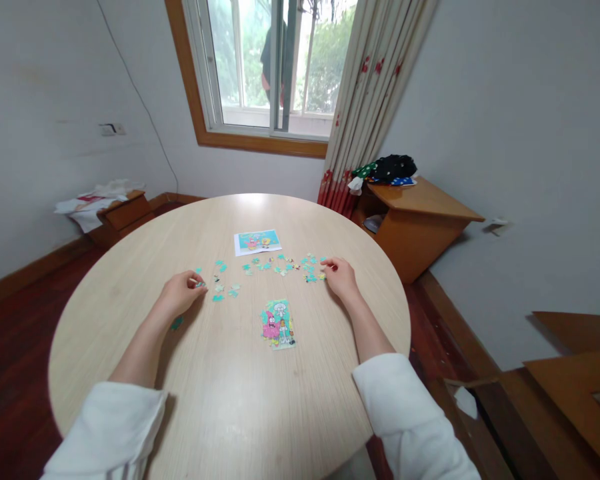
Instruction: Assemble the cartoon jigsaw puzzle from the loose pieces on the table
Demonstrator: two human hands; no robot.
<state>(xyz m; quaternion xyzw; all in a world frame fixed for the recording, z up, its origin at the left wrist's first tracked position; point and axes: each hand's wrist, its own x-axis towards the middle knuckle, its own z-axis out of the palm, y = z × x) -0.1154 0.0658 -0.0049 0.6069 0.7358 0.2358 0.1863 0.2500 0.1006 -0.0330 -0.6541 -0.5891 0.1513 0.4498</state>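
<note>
A round light-wood table (230,400) carries a partly joined cartoon jigsaw block (279,324) near its middle. Several loose teal puzzle pieces (280,265) lie scattered in a row beyond it. A printed reference picture (257,241) lies farther back. My left hand (181,292) rests on the table with fingers curled, pinching a small teal piece at its fingertips. My right hand (341,277) lies at the right end of the scattered pieces, its fingers closed on a piece there. One stray piece (177,324) sits beside my left forearm.
A wooden side cabinet (420,220) with dark clothes on top stands at the right by a curtain (375,93). A low wooden stand (123,213) with papers sits at the left wall. A window (270,60) is behind the table. Wooden boards (570,380) lie on the floor at right.
</note>
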